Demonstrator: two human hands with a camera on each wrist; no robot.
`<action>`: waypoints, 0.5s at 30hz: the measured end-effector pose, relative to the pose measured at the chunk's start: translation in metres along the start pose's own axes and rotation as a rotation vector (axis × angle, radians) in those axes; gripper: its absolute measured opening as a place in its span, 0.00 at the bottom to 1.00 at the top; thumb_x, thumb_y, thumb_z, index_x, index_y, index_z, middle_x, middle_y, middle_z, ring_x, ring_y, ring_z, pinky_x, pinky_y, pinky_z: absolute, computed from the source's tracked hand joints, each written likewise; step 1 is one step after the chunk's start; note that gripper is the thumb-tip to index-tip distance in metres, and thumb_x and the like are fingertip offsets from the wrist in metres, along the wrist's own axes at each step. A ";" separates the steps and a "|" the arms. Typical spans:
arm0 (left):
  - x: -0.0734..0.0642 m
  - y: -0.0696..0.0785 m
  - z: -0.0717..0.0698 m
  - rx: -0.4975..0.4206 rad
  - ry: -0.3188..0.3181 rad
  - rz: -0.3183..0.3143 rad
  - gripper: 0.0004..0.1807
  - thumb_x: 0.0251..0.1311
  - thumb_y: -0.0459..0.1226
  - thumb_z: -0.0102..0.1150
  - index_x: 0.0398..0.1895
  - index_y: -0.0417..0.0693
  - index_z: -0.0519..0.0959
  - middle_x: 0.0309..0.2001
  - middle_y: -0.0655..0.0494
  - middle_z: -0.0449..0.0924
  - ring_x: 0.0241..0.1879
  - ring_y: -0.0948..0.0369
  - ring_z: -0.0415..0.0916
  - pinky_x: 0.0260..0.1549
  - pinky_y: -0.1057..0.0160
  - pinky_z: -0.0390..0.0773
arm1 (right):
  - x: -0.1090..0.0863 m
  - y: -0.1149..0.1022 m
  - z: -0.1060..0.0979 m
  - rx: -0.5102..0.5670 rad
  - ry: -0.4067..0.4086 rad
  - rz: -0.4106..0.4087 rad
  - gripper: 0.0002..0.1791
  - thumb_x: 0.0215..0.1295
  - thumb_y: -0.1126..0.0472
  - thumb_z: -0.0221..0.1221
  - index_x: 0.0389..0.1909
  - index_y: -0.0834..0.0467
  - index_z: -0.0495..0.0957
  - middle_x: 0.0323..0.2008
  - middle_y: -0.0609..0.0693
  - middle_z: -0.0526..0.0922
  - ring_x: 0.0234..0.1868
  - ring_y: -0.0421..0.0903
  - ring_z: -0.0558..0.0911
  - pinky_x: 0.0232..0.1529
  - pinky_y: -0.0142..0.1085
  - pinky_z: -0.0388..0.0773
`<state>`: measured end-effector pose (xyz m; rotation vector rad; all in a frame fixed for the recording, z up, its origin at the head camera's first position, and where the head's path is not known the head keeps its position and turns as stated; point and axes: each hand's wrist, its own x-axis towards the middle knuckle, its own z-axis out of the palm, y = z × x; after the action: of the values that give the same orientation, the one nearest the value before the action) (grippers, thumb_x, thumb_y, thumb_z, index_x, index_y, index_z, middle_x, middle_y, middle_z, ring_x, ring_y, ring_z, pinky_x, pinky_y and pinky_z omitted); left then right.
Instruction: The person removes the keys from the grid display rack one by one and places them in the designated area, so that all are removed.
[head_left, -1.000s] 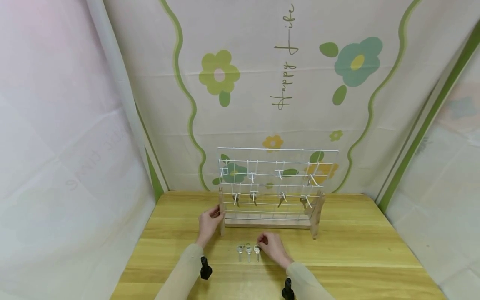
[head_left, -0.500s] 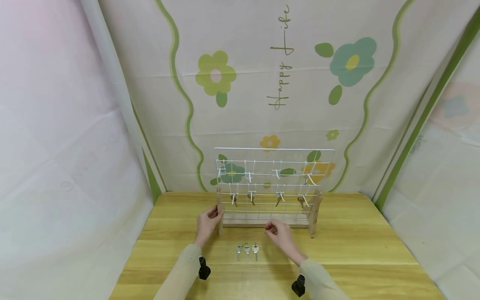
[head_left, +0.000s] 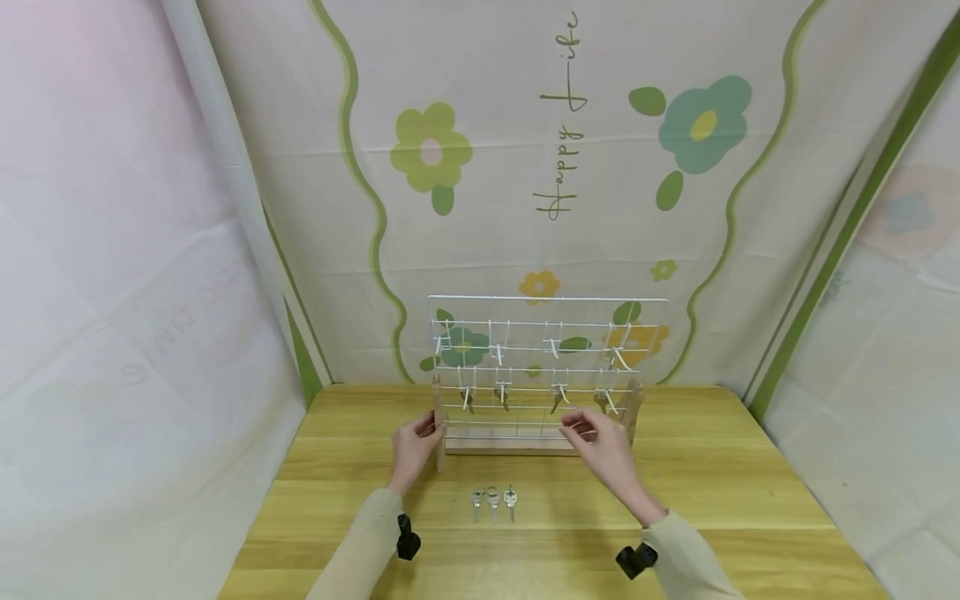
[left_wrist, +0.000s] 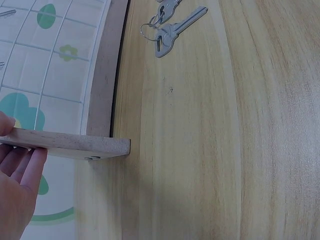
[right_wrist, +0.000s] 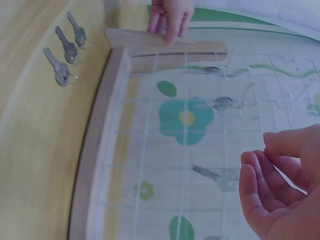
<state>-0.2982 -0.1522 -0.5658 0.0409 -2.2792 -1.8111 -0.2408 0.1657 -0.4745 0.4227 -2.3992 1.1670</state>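
Note:
A white wire rack [head_left: 550,297] with wooden side supports stands on the table. My left hand [head_left: 412,450] grips its left support [left_wrist: 75,144], thumb on one face and fingers on the other. In front of the rack's right half, my right hand [head_left: 606,450] is raised with thumb and fingertips loosely bent toward each other; nothing shows between them in the right wrist view. Several keys hang on the lower row of hooks, one key [right_wrist: 207,173] near my right fingertips. Three silver keys [head_left: 493,497] with small rings lie side by side on the table before the rack.
White hooks [head_left: 555,347] in the upper row jut forward from the grid. The wood-grain table [head_left: 720,492] extends around the rack. A printed cloth backdrop [head_left: 495,233] rises behind, with cloth walls left and right.
My right hand has left the rightmost key on the table and moved up and right to the rack. The three keys remain lying there. My left hand keeps its grip on the support.

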 end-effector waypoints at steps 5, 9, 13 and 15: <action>0.000 0.000 0.000 0.004 0.001 -0.002 0.21 0.61 0.30 0.65 0.57 0.31 0.79 0.53 0.32 0.82 0.51 0.43 0.84 0.45 0.63 0.87 | 0.007 0.005 -0.023 -0.003 0.062 -0.025 0.06 0.58 0.71 0.68 0.37 0.64 0.83 0.33 0.54 0.88 0.31 0.38 0.84 0.30 0.25 0.84; 0.000 0.000 0.001 -0.003 0.005 0.002 0.20 0.61 0.30 0.65 0.56 0.32 0.79 0.52 0.32 0.82 0.51 0.43 0.84 0.44 0.63 0.87 | 0.013 0.009 -0.041 -0.014 0.097 -0.006 0.07 0.58 0.71 0.67 0.38 0.65 0.82 0.34 0.56 0.87 0.31 0.33 0.82 0.31 0.21 0.82; -0.001 0.000 0.000 -0.012 0.005 -0.002 0.20 0.61 0.29 0.65 0.57 0.31 0.79 0.53 0.32 0.82 0.51 0.43 0.84 0.44 0.63 0.87 | 0.023 0.012 -0.055 -0.030 0.131 -0.010 0.07 0.60 0.71 0.66 0.39 0.66 0.82 0.35 0.59 0.87 0.32 0.24 0.78 0.33 0.16 0.79; -0.001 0.001 0.000 -0.015 0.002 -0.010 0.21 0.61 0.30 0.65 0.57 0.31 0.79 0.53 0.32 0.82 0.51 0.43 0.84 0.45 0.64 0.87 | 0.027 0.015 -0.061 -0.041 0.155 -0.010 0.07 0.60 0.70 0.66 0.39 0.66 0.82 0.36 0.60 0.87 0.32 0.23 0.77 0.33 0.13 0.78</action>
<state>-0.2976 -0.1516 -0.5651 0.0517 -2.2677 -1.8314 -0.2555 0.2207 -0.4375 0.3179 -2.2806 1.1023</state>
